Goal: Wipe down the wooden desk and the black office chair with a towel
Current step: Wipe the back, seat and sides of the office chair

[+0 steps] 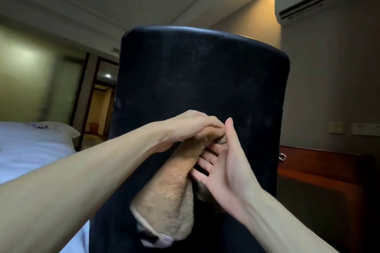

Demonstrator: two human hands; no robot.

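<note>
While left hand [191,127] clutches bunched top of tan towel [170,201] against black chair back [201,76], rest of towel hangs straight below grip, hem lowest. Right hand [222,162] just right of grip, fingers spread loose, tips touching towel, not clamping it afaict. Wooden desk [320,166] further right, behind chair.

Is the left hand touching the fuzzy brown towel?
Touching. The head view shows the left hand with its fingers curled over the top of the towel, gripping it in front of the black chair back.
</note>
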